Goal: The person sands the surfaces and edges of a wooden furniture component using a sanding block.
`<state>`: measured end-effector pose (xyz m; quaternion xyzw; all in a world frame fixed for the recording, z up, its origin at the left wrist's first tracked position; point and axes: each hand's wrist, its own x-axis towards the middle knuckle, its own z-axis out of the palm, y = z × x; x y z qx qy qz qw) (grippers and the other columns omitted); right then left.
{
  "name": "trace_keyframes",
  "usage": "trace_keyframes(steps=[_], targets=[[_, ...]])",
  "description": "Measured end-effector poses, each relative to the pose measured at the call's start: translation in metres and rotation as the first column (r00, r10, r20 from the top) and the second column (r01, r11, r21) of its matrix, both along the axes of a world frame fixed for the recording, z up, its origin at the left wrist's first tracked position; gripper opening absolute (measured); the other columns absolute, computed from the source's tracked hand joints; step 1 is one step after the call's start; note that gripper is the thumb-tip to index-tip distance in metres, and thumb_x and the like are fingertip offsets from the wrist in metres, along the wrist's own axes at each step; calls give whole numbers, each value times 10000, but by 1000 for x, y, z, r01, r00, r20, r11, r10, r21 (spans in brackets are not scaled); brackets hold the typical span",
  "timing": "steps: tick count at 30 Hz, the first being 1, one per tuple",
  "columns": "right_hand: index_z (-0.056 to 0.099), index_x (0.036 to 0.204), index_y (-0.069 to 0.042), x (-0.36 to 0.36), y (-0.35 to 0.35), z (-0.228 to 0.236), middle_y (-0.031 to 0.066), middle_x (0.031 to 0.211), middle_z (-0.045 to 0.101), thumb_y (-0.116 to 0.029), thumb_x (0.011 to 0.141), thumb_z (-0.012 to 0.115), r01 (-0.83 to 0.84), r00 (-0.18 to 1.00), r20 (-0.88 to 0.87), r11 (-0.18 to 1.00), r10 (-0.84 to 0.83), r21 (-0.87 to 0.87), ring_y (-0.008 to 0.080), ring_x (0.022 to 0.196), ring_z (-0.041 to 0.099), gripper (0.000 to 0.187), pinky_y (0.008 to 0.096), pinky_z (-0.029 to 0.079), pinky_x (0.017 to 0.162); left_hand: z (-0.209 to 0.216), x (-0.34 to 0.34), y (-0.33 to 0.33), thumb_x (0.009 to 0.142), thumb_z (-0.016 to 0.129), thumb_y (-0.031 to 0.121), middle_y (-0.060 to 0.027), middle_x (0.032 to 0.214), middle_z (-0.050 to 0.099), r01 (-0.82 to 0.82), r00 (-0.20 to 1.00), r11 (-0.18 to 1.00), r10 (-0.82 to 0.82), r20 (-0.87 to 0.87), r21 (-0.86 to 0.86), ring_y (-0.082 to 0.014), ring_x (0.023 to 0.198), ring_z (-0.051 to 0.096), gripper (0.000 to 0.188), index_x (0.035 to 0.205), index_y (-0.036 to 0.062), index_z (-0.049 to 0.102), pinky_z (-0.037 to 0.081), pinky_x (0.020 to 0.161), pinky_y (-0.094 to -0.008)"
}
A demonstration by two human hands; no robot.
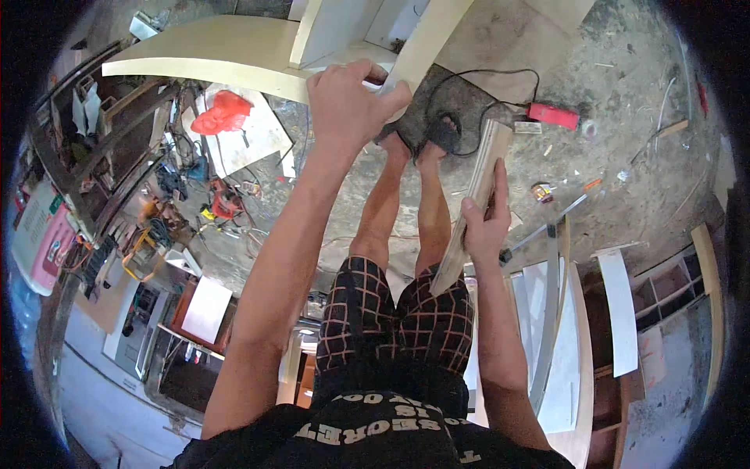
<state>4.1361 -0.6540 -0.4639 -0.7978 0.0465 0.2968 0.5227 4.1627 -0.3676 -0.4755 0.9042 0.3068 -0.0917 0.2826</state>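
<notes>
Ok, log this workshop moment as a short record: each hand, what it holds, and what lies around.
Left hand: gripping the edge of a cream wooden frame, fingers curled over it.
Right hand: closed around a narrow pale wooden board, held edge-on and slanting up and away.
Stance: standing on a bare concrete floor, feet below the frame.
Floor at right: red power tool with black cord.
Left side: red plastic bag, cluttered tools and wires.
Lower right: stacked pale boards.
</notes>
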Motion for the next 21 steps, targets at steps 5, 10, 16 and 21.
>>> trace_keyframes(steps=[5,10,16,21], targets=[[399,1572,13,21,-25,-12,196,1469,525,-179,827,749,-61,998,28,998,60,8,306,1350,512,844,402,391,1137,4,2,-4,774,782,389,-183,790,762,-77,996,988,82,30,-132,-267,742,756,422,955,8,789,578,737,-378],[415,1572,-16,43,-39,-11,210,1420,545,-175,806,749,-125,988,93,992,126,-11,316,1321,531,850,405,400,1130,6,0,-1,786,775,385,-159,873,782,-105,994,980,97,-55,-168,-250,813,766,415,982,18,789,584,781,-357],[437,1563,-29,59,-39,-15,200,1321,576,-200,813,762,-133,980,154,991,129,17,315,1244,562,835,421,430,1092,4,0,-1,728,765,383,-149,850,783,-152,988,963,156,2,-224,-264,792,770,435,953,11,791,597,777,-359],[452,1550,-23,44,-28,-15,199,1286,587,-192,811,764,-169,972,167,986,166,6,322,1220,570,820,421,441,1074,10,9,1,744,753,370,-150,952,791,-178,974,955,138,-178,-235,-250,890,768,439,999,14,787,582,851,-349]])
